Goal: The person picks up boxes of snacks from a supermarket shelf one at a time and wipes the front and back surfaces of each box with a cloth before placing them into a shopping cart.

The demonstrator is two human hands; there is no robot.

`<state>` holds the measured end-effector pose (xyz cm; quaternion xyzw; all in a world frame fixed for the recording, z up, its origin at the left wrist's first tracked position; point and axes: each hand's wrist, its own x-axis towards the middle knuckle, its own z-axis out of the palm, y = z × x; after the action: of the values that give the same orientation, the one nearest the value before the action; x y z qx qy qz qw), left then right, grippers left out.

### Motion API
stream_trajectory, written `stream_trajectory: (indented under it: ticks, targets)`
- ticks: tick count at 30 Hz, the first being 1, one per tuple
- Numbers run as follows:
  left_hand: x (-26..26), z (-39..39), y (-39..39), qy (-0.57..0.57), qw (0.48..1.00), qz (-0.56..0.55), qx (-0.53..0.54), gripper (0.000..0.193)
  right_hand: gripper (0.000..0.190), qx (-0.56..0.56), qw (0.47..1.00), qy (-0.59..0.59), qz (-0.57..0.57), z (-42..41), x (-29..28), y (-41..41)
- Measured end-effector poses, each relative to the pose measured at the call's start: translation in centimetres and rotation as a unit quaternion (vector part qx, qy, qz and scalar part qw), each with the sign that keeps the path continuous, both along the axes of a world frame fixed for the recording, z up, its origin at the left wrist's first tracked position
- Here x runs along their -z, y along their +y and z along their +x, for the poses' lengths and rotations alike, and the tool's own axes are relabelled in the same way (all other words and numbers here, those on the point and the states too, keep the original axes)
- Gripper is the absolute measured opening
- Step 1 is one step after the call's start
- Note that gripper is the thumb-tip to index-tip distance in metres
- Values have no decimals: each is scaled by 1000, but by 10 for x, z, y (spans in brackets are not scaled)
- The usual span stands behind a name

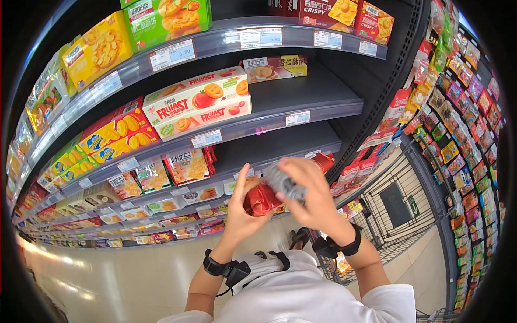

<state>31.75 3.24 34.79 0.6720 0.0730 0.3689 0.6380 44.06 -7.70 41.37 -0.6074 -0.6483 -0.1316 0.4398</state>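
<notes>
A shiny red snack packet [261,200] rests in my left hand [239,216], its fingers and thumb spread around it. Against the packet's upper right side, my right hand [317,194] grips a grey object [282,181]. Motion blurs this object, so its kind cannot be told. Both hands are in front of the lower shelves, over the floor. Just beyond my right hand, another red packet [324,161] shows at the end of a shelf. A black wrist device [228,269] is strapped to my left wrist, and a similar one [335,245] to my right.
Biscuit boxes, among them white Früiast boxes [198,101], line the grey shelf [335,91] ahead. Price tags [207,138] run along the shelf edges. To my right stands a wire shopping cart [404,226] with packets in it. Bagged snacks [464,133] hang on the far right.
</notes>
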Motion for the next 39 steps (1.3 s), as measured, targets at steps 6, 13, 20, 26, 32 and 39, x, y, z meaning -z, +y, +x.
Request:
stream_trajectory:
  ticks: [6, 13, 20, 26, 32, 39]
  targets:
    - [3, 5, -1, 14, 1000, 12, -2, 97, 51, 22, 997, 71, -7, -8, 5, 6]
    - [0, -6, 2, 7, 998, 65, -17, 97, 62, -76, 994, -58, 45, -14, 10, 3]
    - [10, -14, 11, -3, 1000, -5, 14, 81, 56, 14, 992, -125, 6, 41, 31, -19]
    - [9, -16, 16, 43, 999, 3, 9, 67, 46, 199, 975, 18, -99, 66, 49, -36]
    - [18, 2, 4, 97, 995, 7, 31, 60, 48, 83, 987, 106, -89, 25, 48, -19]
    - [29, 4, 2, 87, 994, -63, 28, 57, 58, -33, 999, -19, 4, -5, 33, -7]
